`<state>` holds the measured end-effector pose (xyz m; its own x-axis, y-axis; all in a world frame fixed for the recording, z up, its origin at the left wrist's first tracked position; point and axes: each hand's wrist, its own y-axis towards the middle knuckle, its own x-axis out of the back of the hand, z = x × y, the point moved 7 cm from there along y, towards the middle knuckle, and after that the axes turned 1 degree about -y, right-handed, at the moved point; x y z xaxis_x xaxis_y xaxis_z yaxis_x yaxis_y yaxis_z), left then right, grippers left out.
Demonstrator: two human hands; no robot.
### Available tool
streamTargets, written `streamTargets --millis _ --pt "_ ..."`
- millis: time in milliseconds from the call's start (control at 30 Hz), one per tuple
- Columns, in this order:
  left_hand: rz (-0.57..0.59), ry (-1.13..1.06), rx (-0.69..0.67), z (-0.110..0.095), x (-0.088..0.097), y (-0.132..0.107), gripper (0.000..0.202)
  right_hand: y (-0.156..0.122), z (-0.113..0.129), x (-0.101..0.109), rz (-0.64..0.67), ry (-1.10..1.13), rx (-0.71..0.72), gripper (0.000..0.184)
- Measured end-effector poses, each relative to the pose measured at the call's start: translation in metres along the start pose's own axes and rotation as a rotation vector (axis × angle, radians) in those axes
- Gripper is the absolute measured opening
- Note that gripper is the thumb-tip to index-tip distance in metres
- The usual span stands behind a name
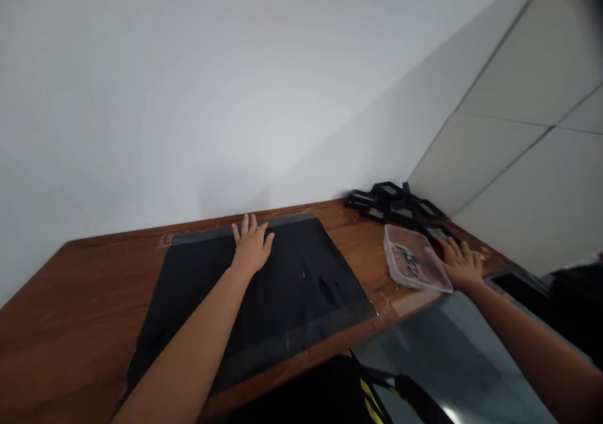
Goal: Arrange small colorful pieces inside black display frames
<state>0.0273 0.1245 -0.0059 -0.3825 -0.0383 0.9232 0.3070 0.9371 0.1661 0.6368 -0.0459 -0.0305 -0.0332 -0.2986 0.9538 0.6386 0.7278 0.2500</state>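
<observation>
A black sheet lies flat on the wooden table, with clear tape along its edges. My left hand rests on its far part, fingers spread and palm down, holding nothing. On the right, a clear plastic container stands with several small coloured bits inside. Beside its right wall is my right hand, fingers stretched out and apart. Its thumb is close to the container's rim; whether they touch I cannot tell. A small dark mark and a loose flap or cut-like shape show on the right part of the sheet.
Black frame-like pieces are heaped in the far right corner by the wall. A glossy grey sheet covers the near right, with a black-handled tool over it. A dark flat device lies at the right edge.
</observation>
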Motion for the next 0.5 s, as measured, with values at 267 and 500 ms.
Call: streamTargets --millis 267,500 --pt "0.431 -0.28 -0.392 -0.053 -0.023 -0.029 0.055 -0.002 0.001 -0.004 0.145 -0.002 -0.031 0.082" --pt "0.318 -0.269 -0.45 -0.059 -0.033 -0.027 0.023 -0.006 0.003 -0.004 0.141 -0.054 -0.001 0.082"
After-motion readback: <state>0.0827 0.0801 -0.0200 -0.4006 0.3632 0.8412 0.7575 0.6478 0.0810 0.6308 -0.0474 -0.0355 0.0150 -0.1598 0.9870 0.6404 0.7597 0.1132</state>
